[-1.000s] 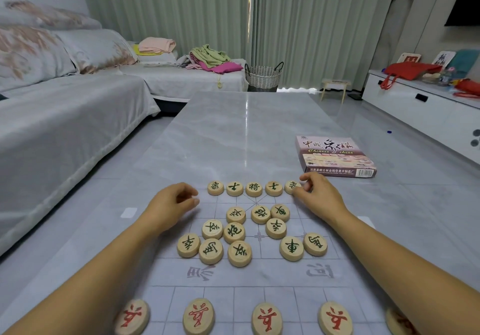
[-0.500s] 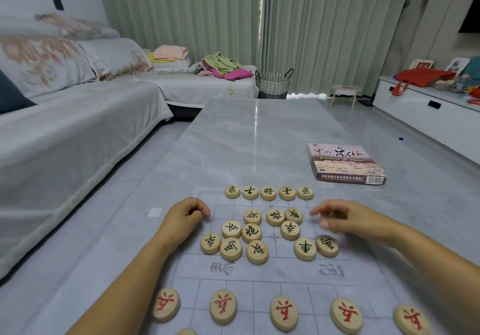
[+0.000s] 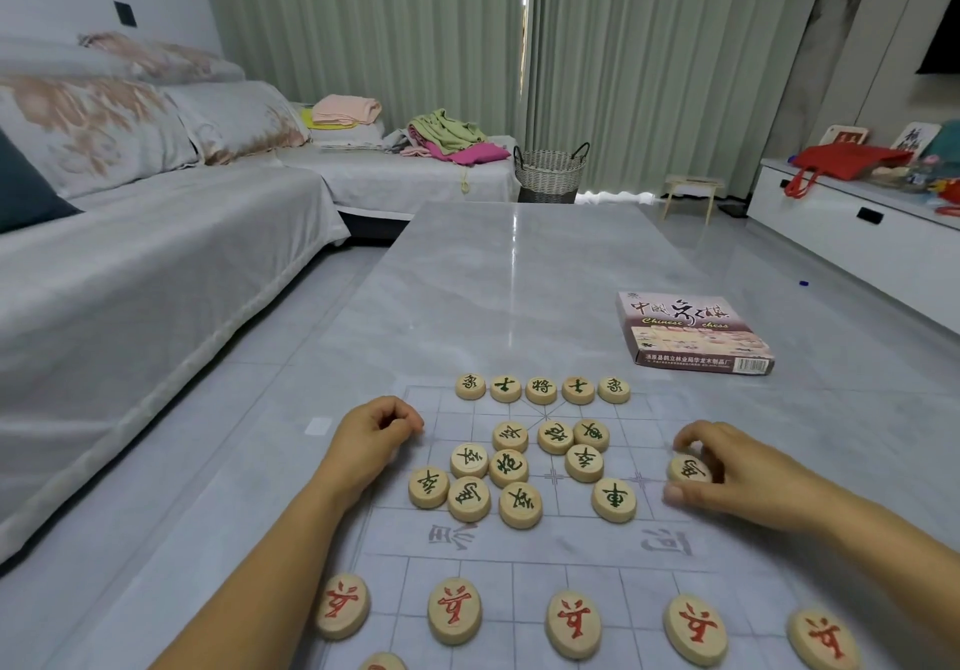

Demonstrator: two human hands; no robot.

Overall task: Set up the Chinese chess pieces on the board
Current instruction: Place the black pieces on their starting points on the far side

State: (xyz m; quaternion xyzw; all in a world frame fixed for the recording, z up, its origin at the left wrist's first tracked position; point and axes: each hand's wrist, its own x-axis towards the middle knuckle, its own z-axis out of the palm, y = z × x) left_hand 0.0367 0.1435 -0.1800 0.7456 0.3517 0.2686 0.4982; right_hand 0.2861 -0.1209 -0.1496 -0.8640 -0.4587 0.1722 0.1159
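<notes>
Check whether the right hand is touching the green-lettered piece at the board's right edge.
Touching. The head view shows the right hand with its fingers curled round the green-lettered piece, thumb below it.

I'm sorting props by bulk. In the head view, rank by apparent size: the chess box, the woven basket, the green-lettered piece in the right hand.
1. Purple cardboard chess box
2. Grey woven basket, farther off, so unsure
3. Round wooden green-lettered piece in the right hand

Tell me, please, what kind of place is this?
Most likely a home living room: a covered sofa with cushions stands left of the marble-look table, folded clothes lie on its far end, and long curtains hang behind a woven basket.
</notes>
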